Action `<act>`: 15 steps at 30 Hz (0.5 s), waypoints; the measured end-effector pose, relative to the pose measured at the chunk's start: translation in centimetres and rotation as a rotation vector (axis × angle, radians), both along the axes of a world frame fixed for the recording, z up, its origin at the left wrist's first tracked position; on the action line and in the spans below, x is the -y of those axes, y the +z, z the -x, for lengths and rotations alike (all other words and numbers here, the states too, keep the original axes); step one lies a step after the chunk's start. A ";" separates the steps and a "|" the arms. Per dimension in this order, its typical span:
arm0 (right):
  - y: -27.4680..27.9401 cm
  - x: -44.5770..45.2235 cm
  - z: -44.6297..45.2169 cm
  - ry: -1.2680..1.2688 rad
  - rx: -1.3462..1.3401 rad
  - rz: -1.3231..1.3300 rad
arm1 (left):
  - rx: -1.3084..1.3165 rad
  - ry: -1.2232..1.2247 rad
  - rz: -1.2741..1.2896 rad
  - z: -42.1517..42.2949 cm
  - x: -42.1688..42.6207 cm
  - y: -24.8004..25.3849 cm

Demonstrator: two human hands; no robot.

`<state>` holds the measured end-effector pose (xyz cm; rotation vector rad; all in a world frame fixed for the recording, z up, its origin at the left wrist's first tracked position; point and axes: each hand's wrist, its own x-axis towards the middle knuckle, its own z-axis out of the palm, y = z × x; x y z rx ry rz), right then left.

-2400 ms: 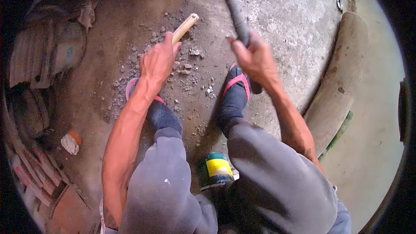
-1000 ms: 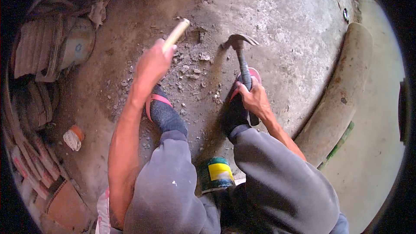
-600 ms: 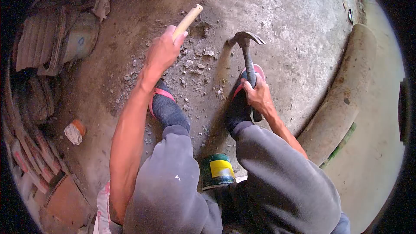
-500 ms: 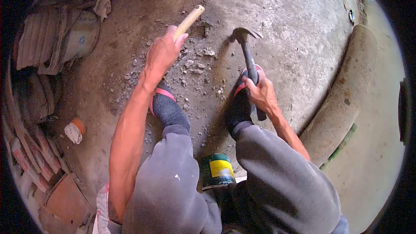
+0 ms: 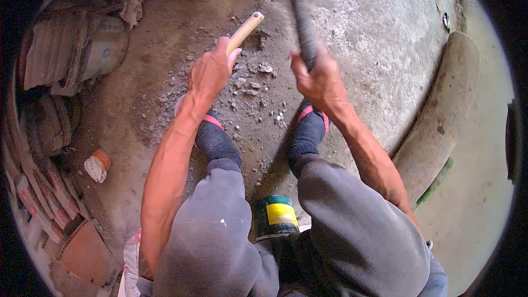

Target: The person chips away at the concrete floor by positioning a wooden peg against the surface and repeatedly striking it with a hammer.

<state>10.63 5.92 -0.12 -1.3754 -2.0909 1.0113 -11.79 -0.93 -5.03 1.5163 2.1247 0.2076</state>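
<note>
My left hand [image 5: 210,75] is closed round a pale wooden stick [image 5: 243,33], its free end slanting up to the right, with a dark spot at the tip. The lower part of the stick is hidden in the fist. Over on the right, my right hand [image 5: 322,81] grips the dark handle of a claw hammer [image 5: 303,25]. The hammer's head is smeared by motion, up and to the right of the stick's tip and apart from it. Beneath the stick, broken concrete bits [image 5: 242,83] lie around a small hole [image 5: 254,42] in the floor.
A green can with a yellow label [image 5: 279,214] stands between my legs. A curved concrete piece [image 5: 440,110] lies along the right. Stacked buckets [image 5: 82,49], a crumpled white-and-orange thing [image 5: 97,166] and a rusty plate [image 5: 88,253] are on the left.
My right hand has risen with the hammer, whose head swung up toward the top of the view. The left hand and stick have shifted slightly right and down.
</note>
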 end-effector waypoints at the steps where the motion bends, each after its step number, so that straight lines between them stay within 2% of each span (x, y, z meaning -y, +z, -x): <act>1: 0.0 -0.1 -0.5 0.096 0.157 0.083 | -0.010 -0.005 0.008 0.0 0.1 -0.2; 2: 0.0 -0.2 -1.0 0.189 0.312 0.165 | -0.021 -0.013 0.015 -0.1 0.2 -0.6; 5: 3.1 -0.6 -1.4 0.131 0.207 0.231 | 0.012 -0.031 -0.015 -0.1 1.3 -1.8; 6: 4.6 -1.3 -1.0 0.096 0.177 0.164 | 0.028 -0.031 -0.052 0.0 1.1 -2.0; 8: 8.4 -3.0 0.3 0.012 0.084 0.107 | 0.017 0.001 0.004 -0.2 0.6 -1.0; 10: 10.8 -4.1 1.0 -0.117 -0.050 0.172 | 0.020 0.030 0.019 -0.3 0.4 -0.5; 11: 10.8 -4.2 1.0 -0.138 -0.113 0.097 | 0.046 0.036 0.017 0.0 0.4 -0.9; 13: 9.5 -3.5 1.0 -0.181 -0.217 0.132 | 0.100 0.056 0.018 0.7 0.3 -2.1; 15: 6.8 -1.8 1.2 -0.238 -0.247 0.270 | 0.070 0.052 0.055 0.5 0.1 -1.7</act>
